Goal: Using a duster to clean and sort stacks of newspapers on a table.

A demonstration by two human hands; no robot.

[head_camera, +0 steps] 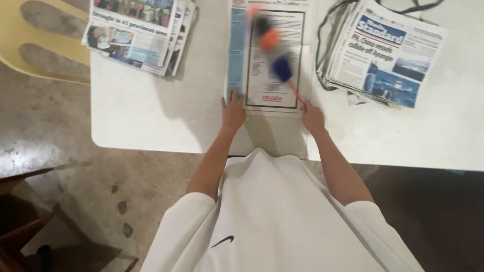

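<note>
L: newspaper stack on white table | my left hand flat, fingers spread on centre newspaper | my right hand clenched on blurred duster, long axis running up-left away from me | R: second stack, black cord beside

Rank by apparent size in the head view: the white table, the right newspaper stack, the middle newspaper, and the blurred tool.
1. White table, largest by far.
2. Right newspaper stack and middle newspaper: too alike to rank, both cut by the frame's top edge.
3. Blurred tool, in the right hand, smallest.
</note>
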